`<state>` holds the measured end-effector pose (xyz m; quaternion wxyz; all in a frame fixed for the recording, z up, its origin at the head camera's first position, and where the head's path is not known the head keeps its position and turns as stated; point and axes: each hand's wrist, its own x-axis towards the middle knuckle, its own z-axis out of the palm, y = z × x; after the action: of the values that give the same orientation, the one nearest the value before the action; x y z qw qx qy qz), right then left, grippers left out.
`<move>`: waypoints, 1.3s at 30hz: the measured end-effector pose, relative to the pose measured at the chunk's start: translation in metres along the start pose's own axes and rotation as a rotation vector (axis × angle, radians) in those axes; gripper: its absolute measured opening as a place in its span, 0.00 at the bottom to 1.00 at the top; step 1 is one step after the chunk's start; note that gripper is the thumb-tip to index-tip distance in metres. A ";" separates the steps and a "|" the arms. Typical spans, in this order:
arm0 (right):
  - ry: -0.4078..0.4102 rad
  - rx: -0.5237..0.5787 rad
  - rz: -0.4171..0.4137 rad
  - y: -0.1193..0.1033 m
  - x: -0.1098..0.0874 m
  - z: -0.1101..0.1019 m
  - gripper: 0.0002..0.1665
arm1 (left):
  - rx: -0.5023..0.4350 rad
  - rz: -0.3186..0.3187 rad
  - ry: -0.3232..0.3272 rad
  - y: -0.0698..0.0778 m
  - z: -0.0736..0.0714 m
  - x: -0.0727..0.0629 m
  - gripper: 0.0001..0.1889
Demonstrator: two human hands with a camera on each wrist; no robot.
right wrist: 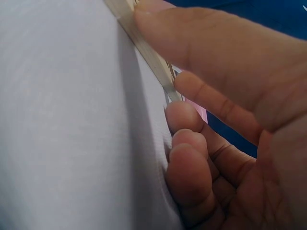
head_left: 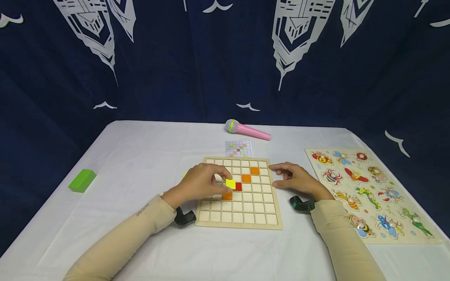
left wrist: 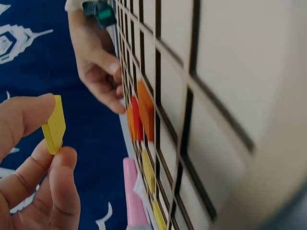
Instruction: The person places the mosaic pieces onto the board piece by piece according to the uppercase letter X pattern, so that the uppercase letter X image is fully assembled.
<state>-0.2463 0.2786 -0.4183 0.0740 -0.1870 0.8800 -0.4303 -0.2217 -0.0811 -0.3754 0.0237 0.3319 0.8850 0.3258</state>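
Observation:
My left hand (head_left: pixel 198 181) pinches a yellow square tile (head_left: pixel 230 184) between thumb and fingers, above a wooden grid board (head_left: pixel 239 225). In the left wrist view the yellow tile (left wrist: pixel 56 125) stands apart from the grid. A red tile (head_left: pixel 238 187) lies in a cell, with orange tiles (head_left: pixel 246 178) in cells diagonally about it. Yellow tiles (left wrist: pixel 148 171) also lie in the grid in the left wrist view; my left hand hides them from the head view. At the board's right edge rests my right hand (head_left: pixel 295 179), thumb and index fingertip touching the edge (right wrist: pixel 152 60).
Behind the board lie a small printed pattern card (head_left: pixel 239 148) and a pink microphone (head_left: pixel 251 131). A green block (head_left: pixel 82 180) sits at the far left. An insect picture board (head_left: pixel 369 195) lies right, partly under the right forearm. Small coloured pieces peek out behind the left hand.

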 end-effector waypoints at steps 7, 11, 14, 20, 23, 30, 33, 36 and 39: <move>0.002 0.001 0.002 0.000 0.001 0.001 0.35 | 0.024 0.002 0.019 0.014 0.013 0.004 0.15; 0.004 -0.002 0.005 0.000 0.001 0.001 0.35 | 0.026 -0.015 0.006 0.021 0.021 0.006 0.15; 0.004 -0.003 0.007 0.000 0.001 0.001 0.35 | 0.035 -0.015 -0.004 0.024 0.029 0.007 0.15; 0.003 -0.014 0.011 -0.001 0.001 0.001 0.35 | 0.088 -0.023 -0.012 0.028 0.039 0.011 0.13; 0.003 -0.019 0.014 -0.001 0.002 0.001 0.35 | 0.123 -0.059 -0.043 0.031 0.042 0.013 0.13; 0.001 -0.015 0.017 0.000 0.001 0.001 0.35 | 0.185 -0.141 -0.090 0.037 0.047 0.019 0.13; -0.002 -0.012 0.020 -0.001 0.002 0.001 0.35 | 0.216 -0.165 -0.105 0.038 0.050 0.023 0.13; -0.003 -0.011 0.022 -0.001 0.002 0.001 0.35 | 0.235 -0.180 -0.119 0.038 0.051 0.025 0.13; 0.000 -0.013 0.020 -0.001 0.002 0.001 0.35 | 0.249 -0.184 -0.128 0.038 0.053 0.026 0.13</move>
<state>-0.2475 0.2767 -0.4183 0.0771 -0.1788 0.8845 -0.4239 -0.2066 -0.0145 -0.3905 0.0682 0.2701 0.9418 0.1882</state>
